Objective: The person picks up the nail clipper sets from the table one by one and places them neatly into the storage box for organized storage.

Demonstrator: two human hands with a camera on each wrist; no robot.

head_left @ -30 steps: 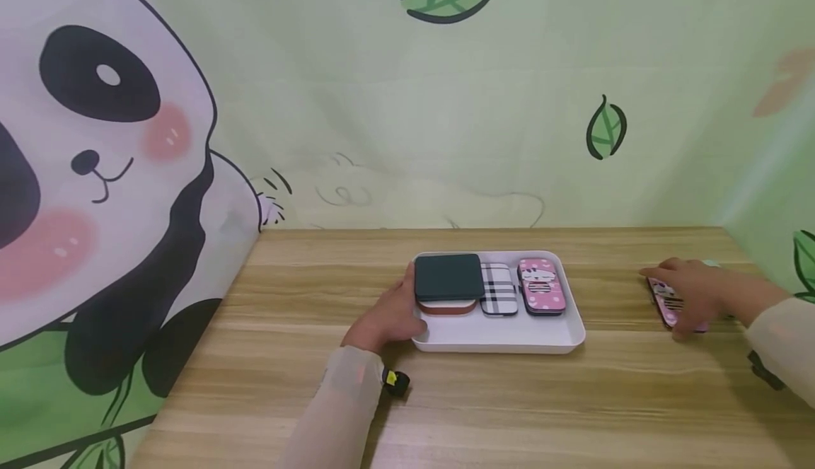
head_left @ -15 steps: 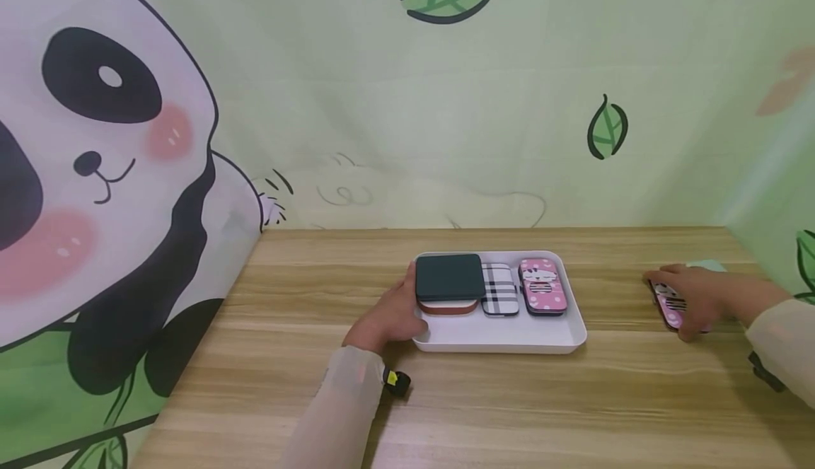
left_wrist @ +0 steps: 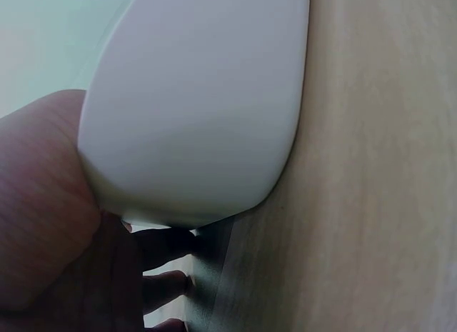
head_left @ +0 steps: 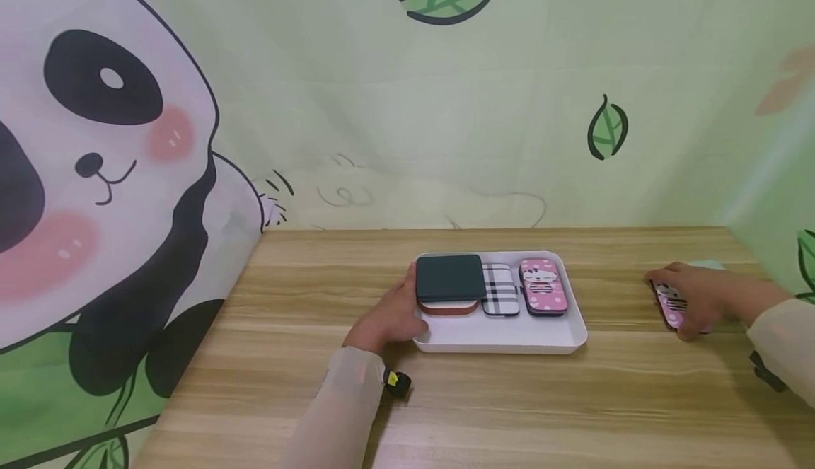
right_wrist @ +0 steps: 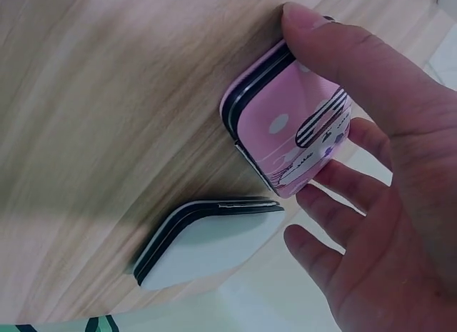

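My left hand (head_left: 388,313) holds the left side of a white tray (head_left: 496,342), its thumb at the front left corner. The left wrist view has the tray's outer wall (left_wrist: 193,111) close up. My right hand (head_left: 707,299) spans a small pink cat-print case (right_wrist: 293,125) on the table at the right, thumb at one end and fingers at the other. Part of that case is covered by the hand in the head view. Close beside it lies a pale mint case (right_wrist: 207,246), partly hidden behind the hand in the head view.
In the tray lie a dark green square case (head_left: 449,276) on top of a brown-edged one (head_left: 448,308), a plaid case (head_left: 501,291) and another pink cat-print case (head_left: 542,286). A printed cloth wall (head_left: 382,101) stands behind the wooden table (head_left: 541,412).
My right hand has shifted very slightly right at the pink case, and more of the mint case shows behind it. My left hand and the tray look unchanged.
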